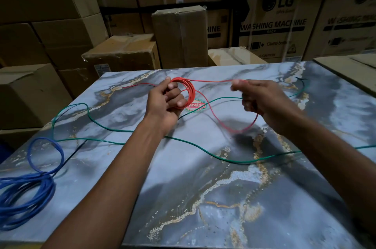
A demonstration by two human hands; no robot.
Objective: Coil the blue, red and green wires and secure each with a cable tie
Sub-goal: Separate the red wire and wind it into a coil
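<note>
My left hand (169, 99) grips a small coil of red wire (190, 90) held above the marble-patterned table (203, 187). A strand runs from the coil to my right hand (257, 96), which pinches it at the fingertips; more red wire hangs below that hand in a loop (234, 128). The green wire (122, 130) lies loose in long curves across the table, under both forearms. The blue wire (26, 193) lies coiled at the table's left edge, with one loop standing off it. No cable tie can be made out.
A round red and green sticker (195, 106) sits on the table just below the red coil. Stacked cardboard boxes (181, 36) stand behind and left of the table, and washing machine cartons (274, 24) fill the back right.
</note>
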